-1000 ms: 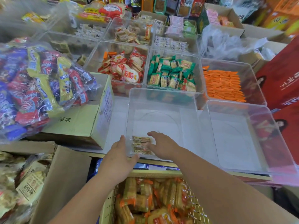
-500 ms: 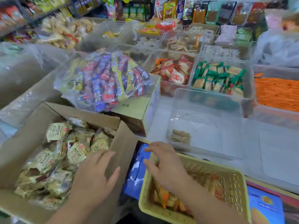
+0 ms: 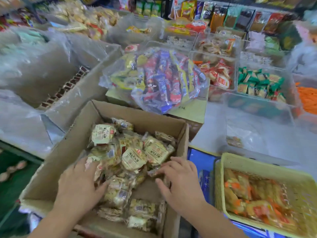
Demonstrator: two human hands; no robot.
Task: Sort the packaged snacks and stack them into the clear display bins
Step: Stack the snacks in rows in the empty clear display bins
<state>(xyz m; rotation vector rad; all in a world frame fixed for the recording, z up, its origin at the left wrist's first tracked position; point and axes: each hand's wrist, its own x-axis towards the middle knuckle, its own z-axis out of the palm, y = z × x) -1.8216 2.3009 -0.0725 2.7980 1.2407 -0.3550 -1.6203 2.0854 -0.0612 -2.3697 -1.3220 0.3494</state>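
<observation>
An open cardboard box (image 3: 56,162) in front of me holds a heap of pale cream snack packets (image 3: 132,157). Both my hands are inside it. My left hand (image 3: 80,184) lies flat on the packets at the left of the heap, fingers spread. My right hand (image 3: 180,182) rests on the packets at the right, fingertips touching one; no packet is clearly gripped. To the right, a clear display bin (image 3: 253,103) holds a single small snack packet (image 3: 234,141) at its near left corner.
A yellow-green plastic basket (image 3: 228,160) of orange-wrapped snacks sits at lower right. A clear bag of mixed colourful bars (image 3: 159,79) lies on a closed carton (image 3: 190,109). Filled clear bins with red (image 3: 217,74), green (image 3: 257,81) and orange (image 3: 307,98) snacks stand behind.
The view swung left from the clear bin to the cardboard box. Both hands left the bin, where one packet stays, and moved down onto the cream packets in the box.
</observation>
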